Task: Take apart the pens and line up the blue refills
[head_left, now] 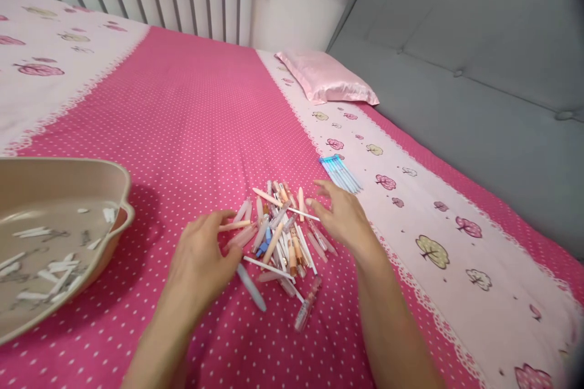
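A heap of pen parts [283,237] lies on the pink dotted bedsheet [182,121]: peach and clear barrels, thin white refills, a blue piece. My left hand [201,258] rests at the heap's left edge with its fingers curled. A pale translucent pen barrel [252,289] sticks out from under it, and its fingertips touch a peach piece [233,226]. My right hand [342,214] hovers over the heap's right side with its fingers spread, the tips close to a thin white refill [303,213]. A bundle of blue pens [340,173] lies just beyond that hand.
A beige tray [119,194] holding several white pieces sits at the left. A pink pillow [326,79] lies at the head of the bed. A grey padded headboard [479,85] runs along the right, and a white slatted wall stands at the back.
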The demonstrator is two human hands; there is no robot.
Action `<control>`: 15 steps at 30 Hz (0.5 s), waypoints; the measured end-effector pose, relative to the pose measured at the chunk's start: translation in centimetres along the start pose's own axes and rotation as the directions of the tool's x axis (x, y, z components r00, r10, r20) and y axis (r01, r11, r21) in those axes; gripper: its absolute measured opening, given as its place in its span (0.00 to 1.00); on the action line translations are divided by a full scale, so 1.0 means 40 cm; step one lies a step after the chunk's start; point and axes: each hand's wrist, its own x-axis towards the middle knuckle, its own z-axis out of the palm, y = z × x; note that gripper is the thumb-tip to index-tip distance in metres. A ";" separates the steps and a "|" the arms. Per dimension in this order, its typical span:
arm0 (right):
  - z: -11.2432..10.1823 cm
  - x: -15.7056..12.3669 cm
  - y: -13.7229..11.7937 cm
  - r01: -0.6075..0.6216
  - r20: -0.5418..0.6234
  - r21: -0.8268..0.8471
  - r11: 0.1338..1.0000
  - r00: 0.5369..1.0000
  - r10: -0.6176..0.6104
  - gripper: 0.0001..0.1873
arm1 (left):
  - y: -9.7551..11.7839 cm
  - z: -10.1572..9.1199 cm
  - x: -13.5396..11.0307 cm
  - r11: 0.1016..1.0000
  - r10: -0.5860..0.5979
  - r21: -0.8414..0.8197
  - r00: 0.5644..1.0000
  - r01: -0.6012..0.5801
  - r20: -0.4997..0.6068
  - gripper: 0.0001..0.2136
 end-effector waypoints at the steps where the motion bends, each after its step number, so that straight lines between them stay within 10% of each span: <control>1: 0.025 0.014 0.026 0.011 -0.005 -0.036 0.999 1.000 -0.011 0.26 | -0.003 0.001 0.002 1.000 -0.020 0.009 0.998 0.021 -0.057 0.20; 6: 0.126 0.050 0.110 0.006 -0.004 -0.012 1.000 1.000 -0.006 0.24 | -0.015 0.045 0.016 0.998 -0.066 0.003 0.992 0.067 -0.106 0.23; 15: 0.159 0.025 0.038 0.241 0.087 0.399 0.885 0.951 -0.298 0.25 | 0.026 0.112 0.015 0.912 -0.050 -0.407 0.999 0.052 0.014 0.24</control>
